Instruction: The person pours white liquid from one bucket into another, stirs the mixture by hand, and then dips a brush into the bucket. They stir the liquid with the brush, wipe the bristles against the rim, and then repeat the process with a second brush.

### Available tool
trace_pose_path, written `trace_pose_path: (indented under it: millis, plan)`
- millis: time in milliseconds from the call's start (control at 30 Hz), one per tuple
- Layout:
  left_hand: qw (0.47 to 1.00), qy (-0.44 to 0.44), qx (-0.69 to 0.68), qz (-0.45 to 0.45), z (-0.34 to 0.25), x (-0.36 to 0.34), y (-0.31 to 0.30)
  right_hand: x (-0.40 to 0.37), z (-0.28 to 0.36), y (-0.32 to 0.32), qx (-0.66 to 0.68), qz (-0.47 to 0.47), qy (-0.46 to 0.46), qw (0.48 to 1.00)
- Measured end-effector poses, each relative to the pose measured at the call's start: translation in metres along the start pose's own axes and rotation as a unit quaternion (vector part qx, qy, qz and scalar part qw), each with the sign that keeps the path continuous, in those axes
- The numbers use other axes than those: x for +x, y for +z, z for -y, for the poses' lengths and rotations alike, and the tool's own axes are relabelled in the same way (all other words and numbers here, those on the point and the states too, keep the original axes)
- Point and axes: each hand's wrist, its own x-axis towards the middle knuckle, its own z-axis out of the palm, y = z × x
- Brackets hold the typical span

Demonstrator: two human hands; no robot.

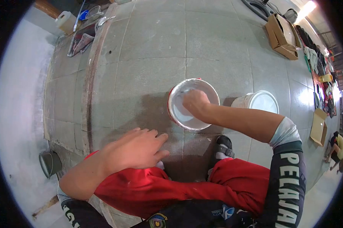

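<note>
A red bucket [173, 118] with a white-coated inside stands on the tiled floor at the middle, pale liquid in its bottom. My right hand [196, 103] reaches over its rim and down inside, fingers curled; whatever they hold is hidden. Over my red-trousered knee hangs my left hand [141, 147], palm down, fingers spread and holding nothing. Just right of the bucket, partly behind my right forearm, is a white tub [263, 102] with a pale round top.
Cardboard boxes [283, 38] and scattered cloths lie at the right. A grey bucket [50, 164] stands lower left by the white wall. A jug [66, 22] and a rag [82, 40] are upper left. Another person [336, 150] is at the far right.
</note>
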Motion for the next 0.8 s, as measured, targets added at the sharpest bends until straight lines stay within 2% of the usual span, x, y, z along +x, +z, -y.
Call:
trace_pose_path:
  millis: [33, 100, 133, 200, 233, 300, 333, 400, 433, 500, 533, 600, 700, 733, 800]
  plan:
    - [1.000, 0.001, 0.001, 0.001, 0.000, 0.000, 0.000, 0.000, 0.001, 0.006, 0.002, 0.000, 0.001, 1.000]
    - [1.000, 0.007, -0.006, -0.015, 0.001, -0.002, 0.001, -0.003, 0.004, 0.007, 0.005, 0.102, -0.039, 0.994]
    - [1.000, 0.007, -0.006, -0.014, 0.001, -0.003, 0.002, -0.003, 0.001, 0.001, 0.006, 0.103, -0.040, 0.994]
    - [1.000, 0.006, 0.002, -0.018, 0.001, -0.004, 0.003, -0.001, -0.013, -0.015, 0.100, 0.159, -0.115, 0.975]
    - [1.000, 0.006, 0.003, -0.019, 0.000, -0.004, 0.002, 0.006, -0.016, -0.011, 0.099, 0.158, -0.114, 0.976]
    - [1.000, 0.002, 0.003, 0.002, -0.001, -0.004, -0.001, 0.023, -0.018, -0.004, 0.141, 0.261, -0.071, 0.952]
    - [1.000, 0.001, 0.007, -0.001, -0.002, -0.004, -0.002, 0.025, -0.020, -0.001, 0.139, 0.257, -0.069, 0.954]
    - [0.999, -0.012, 0.021, 0.022, -0.003, -0.004, -0.004, 0.018, -0.023, 0.007, 0.282, 0.192, -0.049, 0.939]
    - [0.999, -0.015, 0.027, 0.012, -0.003, -0.005, -0.006, 0.010, -0.024, 0.006, 0.274, 0.182, -0.047, 0.943]
    - [1.000, -0.009, 0.016, 0.008, -0.004, -0.007, -0.008, -0.010, -0.023, 0.004, 0.278, -0.074, -0.007, 0.958]
    - [1.000, -0.009, 0.014, 0.004, -0.004, -0.007, -0.007, -0.014, -0.026, -0.012, 0.274, -0.074, -0.008, 0.959]
    - [1.000, 0.012, 0.015, -0.018, -0.003, -0.006, -0.003, -0.023, -0.029, -0.035, 0.223, 0.033, 0.008, 0.974]
    - [0.999, -0.004, 0.018, 0.033, -0.009, -0.001, -0.010, -0.020, -0.030, -0.018, 0.160, 0.023, -0.011, 0.987]
    - [0.999, -0.003, 0.017, 0.032, -0.009, -0.001, -0.009, -0.015, -0.029, -0.004, 0.159, 0.024, -0.010, 0.987]
    - [1.000, 0.010, 0.009, -0.004, -0.008, -0.002, -0.006, -0.004, -0.022, 0.021, 0.149, -0.037, -0.040, 0.987]
